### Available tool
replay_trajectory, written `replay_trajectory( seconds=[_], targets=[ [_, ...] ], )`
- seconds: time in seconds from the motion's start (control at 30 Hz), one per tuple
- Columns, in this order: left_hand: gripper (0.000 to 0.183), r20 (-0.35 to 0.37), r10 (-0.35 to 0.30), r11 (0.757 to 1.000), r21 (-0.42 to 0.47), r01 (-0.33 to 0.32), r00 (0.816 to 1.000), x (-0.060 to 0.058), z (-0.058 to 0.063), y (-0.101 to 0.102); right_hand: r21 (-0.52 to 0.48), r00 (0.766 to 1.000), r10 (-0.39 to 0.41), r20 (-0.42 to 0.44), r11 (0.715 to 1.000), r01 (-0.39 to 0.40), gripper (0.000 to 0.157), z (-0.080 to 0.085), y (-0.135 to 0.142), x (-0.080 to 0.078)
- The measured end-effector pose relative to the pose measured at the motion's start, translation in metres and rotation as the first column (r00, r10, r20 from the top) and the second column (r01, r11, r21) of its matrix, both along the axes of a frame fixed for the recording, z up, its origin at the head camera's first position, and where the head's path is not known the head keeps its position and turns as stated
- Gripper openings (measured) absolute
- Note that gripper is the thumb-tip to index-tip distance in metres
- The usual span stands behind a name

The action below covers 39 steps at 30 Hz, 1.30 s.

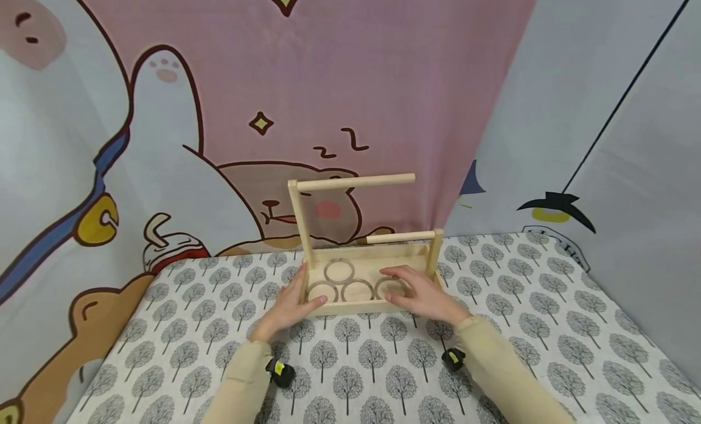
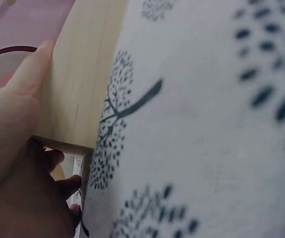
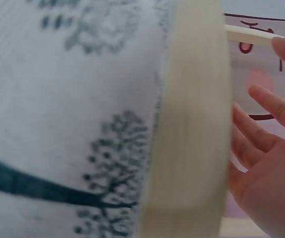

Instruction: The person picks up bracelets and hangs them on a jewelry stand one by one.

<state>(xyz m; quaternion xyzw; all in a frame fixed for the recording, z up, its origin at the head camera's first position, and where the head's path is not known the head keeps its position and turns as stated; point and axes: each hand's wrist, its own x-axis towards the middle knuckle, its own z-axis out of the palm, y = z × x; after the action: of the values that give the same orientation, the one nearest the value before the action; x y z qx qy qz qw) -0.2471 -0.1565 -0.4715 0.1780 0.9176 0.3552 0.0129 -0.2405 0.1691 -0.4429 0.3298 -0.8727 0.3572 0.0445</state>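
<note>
A pale wooden box (image 1: 356,308) stands on the table, holding several thin brownish rings (image 1: 326,271). My left hand (image 1: 287,305) grips its left end, thumb over the front rim. In the left wrist view that hand (image 2: 8,129) lays its thumb on the wood and curls its other fingers at the corner. Over the right part of the box is my right hand (image 1: 421,295), fingers loosely extended above the rightmost ring, which it partly covers. The right wrist view shows this hand (image 3: 271,173) spread beyond the box's front wall (image 3: 192,124).
From the box rise a tall left post (image 1: 299,223) with a long dowel (image 1: 356,182) and a shorter right post (image 1: 434,253) with a dowel (image 1: 402,236) pointing left. A tree-print cloth (image 1: 350,381) covers the table. Behind hangs a cartoon-print curtain (image 1: 383,77).
</note>
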Motion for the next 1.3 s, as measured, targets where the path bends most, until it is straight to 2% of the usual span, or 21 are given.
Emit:
replay_trajectory(
  seconds=[0.17,0.37,0.7,0.87,1.0,1.13,1.3],
  targets=[
    [0.097,0.016,-0.005,1.0,0.014,0.005,1.0,0.0,-0.001,0.001,0.001,0.998,-0.017,0.062,1.0,0.017,0.051,-0.009,-0.001,-0.006],
    [0.097,0.017,-0.006,1.0,0.026,0.006,1.0,-0.001,-0.001,0.001,-0.005,0.992,-0.033,0.124,0.999,0.033,0.047,-0.01,-0.003,-0.014],
    [0.099,0.034,-0.004,1.0,0.029,0.003,0.999,-0.003,-0.001,0.001,0.002,0.97,0.022,0.241,1.0,-0.023,0.047,-0.01,-0.003,-0.028],
    [0.099,0.038,-0.006,0.999,0.041,0.004,0.999,-0.002,0.0,0.0,0.049,0.975,0.062,0.211,0.996,-0.074,0.053,-0.011,-0.004,-0.032],
    [0.099,0.033,-0.006,0.999,0.053,0.004,0.999,-0.002,0.0,-0.001,0.098,0.985,0.079,0.152,0.991,-0.094,0.045,-0.012,-0.004,-0.034],
    [0.098,0.032,-0.008,0.999,0.048,0.006,0.999,-0.003,-0.001,-0.001,0.151,0.992,0.052,0.119,0.986,-0.07,0.038,-0.013,-0.002,-0.034],
    [0.099,0.041,-0.002,0.999,0.047,0.0,0.999,-0.002,-0.003,-0.001,0.177,0.991,-0.008,0.134,0.984,-0.016,0.041,-0.013,0.0,-0.033]
  ],
)
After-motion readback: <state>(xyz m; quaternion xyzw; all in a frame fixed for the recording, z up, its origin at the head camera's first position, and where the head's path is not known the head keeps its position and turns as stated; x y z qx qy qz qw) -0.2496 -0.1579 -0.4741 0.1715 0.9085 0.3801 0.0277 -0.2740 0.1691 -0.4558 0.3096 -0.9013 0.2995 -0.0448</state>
